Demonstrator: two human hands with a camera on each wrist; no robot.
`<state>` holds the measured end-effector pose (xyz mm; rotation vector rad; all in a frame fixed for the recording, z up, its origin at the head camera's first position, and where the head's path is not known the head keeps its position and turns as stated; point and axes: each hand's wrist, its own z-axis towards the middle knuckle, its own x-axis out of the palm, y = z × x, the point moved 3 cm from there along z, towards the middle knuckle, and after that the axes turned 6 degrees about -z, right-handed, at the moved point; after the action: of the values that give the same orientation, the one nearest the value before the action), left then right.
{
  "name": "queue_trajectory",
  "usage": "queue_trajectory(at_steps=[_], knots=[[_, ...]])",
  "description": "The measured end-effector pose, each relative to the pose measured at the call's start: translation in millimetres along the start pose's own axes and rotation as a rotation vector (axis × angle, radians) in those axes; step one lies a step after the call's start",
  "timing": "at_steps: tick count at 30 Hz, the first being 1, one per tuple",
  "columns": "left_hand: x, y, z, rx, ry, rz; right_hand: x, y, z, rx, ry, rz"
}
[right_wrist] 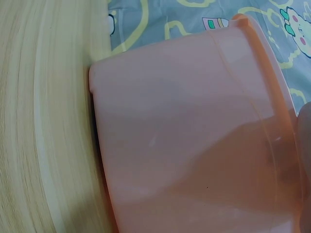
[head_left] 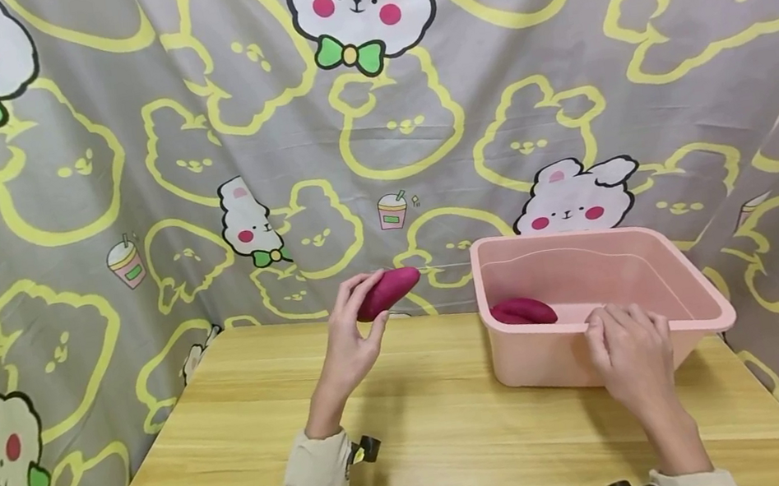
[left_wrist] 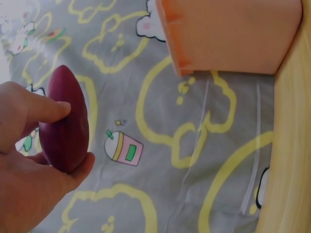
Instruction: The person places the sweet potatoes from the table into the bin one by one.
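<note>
My left hand [head_left: 353, 335] holds a smooth purple sweet potato [head_left: 389, 291] above the table, left of a pink plastic bin [head_left: 548, 358]. In the left wrist view, the thumb and fingers pinch this tapered sweet potato [left_wrist: 65, 131] from both sides. My right hand [head_left: 633, 354] grips the bin's near rim, its fingers curled over the edge. Inside the bin, at its left end, lie more purple sweet potatoes [head_left: 529, 310], partly hidden by the front wall. The right wrist view is mostly filled by the bin's outer wall [right_wrist: 170, 126], with only a sliver of the hand at the right edge.
A light wooden table [head_left: 236, 430] carries the bin on its right side. Behind and at both sides hangs a grey curtain [head_left: 301, 147] printed with cartoon animals. Small dark wrist cameras [head_left: 364, 449] sit on both forearms.
</note>
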<state>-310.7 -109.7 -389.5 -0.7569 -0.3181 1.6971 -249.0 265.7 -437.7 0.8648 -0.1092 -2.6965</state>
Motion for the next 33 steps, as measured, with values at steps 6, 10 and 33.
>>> queue_trajectory(at_steps=[6, 10, 33], knots=[[5.8, -3.3, 0.0, -0.007, 0.04, 0.005, 2.8, 1.2, -0.5, 0.01, 0.021, 0.001], [10.7, -4.9, 0.5, 0.003, 0.039, 0.007, 3.7, 2.3, -0.4, 0.018, 0.017, 0.005], [42.7, -16.5, 12.1, 0.041, 0.062, -0.047, 0.6, 0.4, 0.1, 0.012, 0.005, -0.004]])
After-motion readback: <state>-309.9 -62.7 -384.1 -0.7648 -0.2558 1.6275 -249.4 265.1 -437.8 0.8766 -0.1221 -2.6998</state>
